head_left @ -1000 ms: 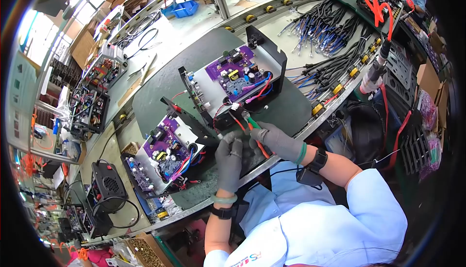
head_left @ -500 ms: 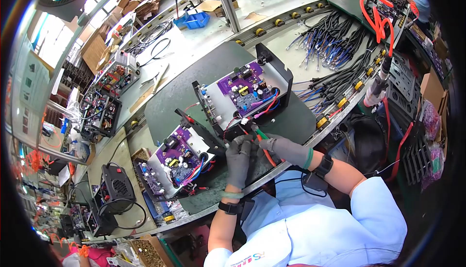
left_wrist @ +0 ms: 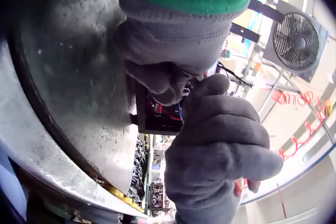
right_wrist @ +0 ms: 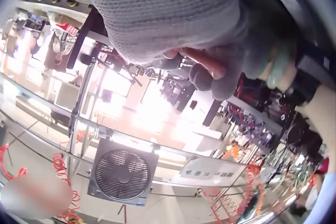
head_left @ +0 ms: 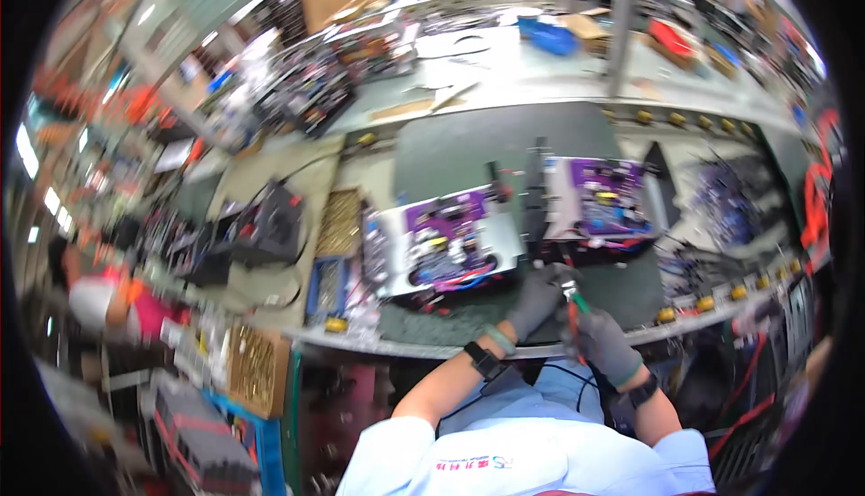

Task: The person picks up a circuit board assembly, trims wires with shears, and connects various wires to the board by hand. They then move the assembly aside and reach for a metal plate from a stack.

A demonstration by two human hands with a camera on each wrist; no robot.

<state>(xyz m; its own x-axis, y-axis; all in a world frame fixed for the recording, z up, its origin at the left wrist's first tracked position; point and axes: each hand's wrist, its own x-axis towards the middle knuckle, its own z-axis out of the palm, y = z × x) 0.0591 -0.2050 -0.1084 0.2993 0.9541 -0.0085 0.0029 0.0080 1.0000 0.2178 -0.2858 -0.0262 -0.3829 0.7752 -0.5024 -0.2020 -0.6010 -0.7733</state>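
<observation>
In the head view my gloved right hand grips pliers with green and red handles. My gloved left hand is beside the pliers' head, fingers curled, pinching what looks like a wire end, mostly hidden. Behind the hands stands a black-sided chassis with a purple board; a second purple-board unit is to the left. The left wrist view has my left hand near my curled right hand. In the right wrist view, a red handle shows under my right hand.
Black cables lie at the right of the bench. A tray of small brass-coloured parts and a blue bin are left of the units. A black cased device stands further left. The bench's metal edge runs before the body.
The head view has swung left, so the bench appears turned and blurred. My hands remain close together, and the pliers remain in my right hand.
</observation>
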